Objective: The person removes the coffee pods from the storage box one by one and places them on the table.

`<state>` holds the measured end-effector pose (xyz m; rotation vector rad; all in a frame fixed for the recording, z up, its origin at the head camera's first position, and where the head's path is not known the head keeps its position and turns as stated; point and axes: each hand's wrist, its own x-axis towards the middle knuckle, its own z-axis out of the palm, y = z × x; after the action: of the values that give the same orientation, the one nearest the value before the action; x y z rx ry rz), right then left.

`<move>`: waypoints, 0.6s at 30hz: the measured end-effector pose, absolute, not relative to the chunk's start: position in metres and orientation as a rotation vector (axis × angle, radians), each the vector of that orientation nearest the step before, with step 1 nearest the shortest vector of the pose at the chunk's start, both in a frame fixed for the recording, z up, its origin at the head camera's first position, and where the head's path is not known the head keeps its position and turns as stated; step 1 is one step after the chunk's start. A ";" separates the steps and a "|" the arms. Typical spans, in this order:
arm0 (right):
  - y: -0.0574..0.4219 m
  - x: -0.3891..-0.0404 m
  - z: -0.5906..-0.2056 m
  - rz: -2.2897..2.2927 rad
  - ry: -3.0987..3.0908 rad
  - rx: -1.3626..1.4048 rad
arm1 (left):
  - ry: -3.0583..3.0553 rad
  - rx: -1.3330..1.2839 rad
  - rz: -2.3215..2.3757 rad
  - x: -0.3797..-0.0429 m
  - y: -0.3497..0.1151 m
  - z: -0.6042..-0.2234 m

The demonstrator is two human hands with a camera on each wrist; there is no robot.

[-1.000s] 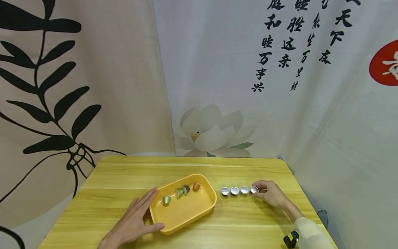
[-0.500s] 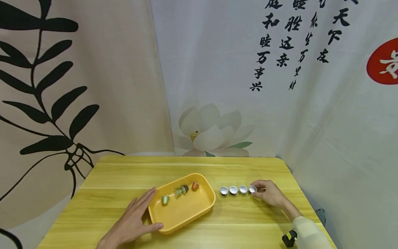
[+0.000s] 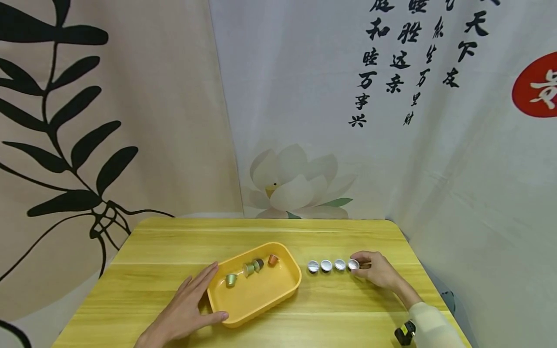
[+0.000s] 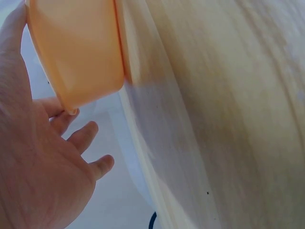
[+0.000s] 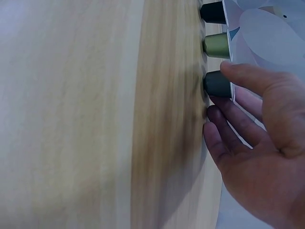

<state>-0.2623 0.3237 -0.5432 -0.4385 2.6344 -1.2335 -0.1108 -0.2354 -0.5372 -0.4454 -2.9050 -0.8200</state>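
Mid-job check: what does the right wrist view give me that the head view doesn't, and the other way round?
Only the right wrist view: capsule bodies clearly side-on, with a green capsule next to the held one and a black capsule beyond it.

Only the head view: the faces of the silver lids, the row's fourth capsule, the yellow tray with an orange capsule among others inside, and the left hand against it.

Both: the right hand holding the end capsule, the wooden table and the lotus print.
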 end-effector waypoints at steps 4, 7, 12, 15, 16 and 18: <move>0.324 -0.262 -0.543 -1.240 2.628 -0.441 | -2.907 -0.443 -0.813 -0.111 -0.236 -0.537; 0.324 -0.263 -0.544 -1.249 2.626 -0.455 | -2.914 -0.432 -0.808 -0.111 -0.236 -0.537; 0.325 -0.264 -0.546 -1.281 2.613 -0.470 | -2.931 -0.408 -0.805 -0.112 -0.236 -0.536; 0.325 -0.264 -0.546 -1.280 2.607 -0.465 | -2.935 -0.410 -0.810 -0.112 -0.236 -0.536; 0.325 -0.264 -0.546 -1.279 2.609 -0.462 | -2.935 -0.412 -0.812 -0.112 -0.236 -0.536; 0.325 -0.264 -0.546 -1.266 2.613 -0.484 | -2.934 -0.414 -0.815 -0.112 -0.236 -0.536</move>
<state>-0.2638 0.3249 -0.5458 -0.4843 2.6133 -1.2656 -0.1116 -0.2363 -0.5357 -0.4143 -2.9343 -0.8151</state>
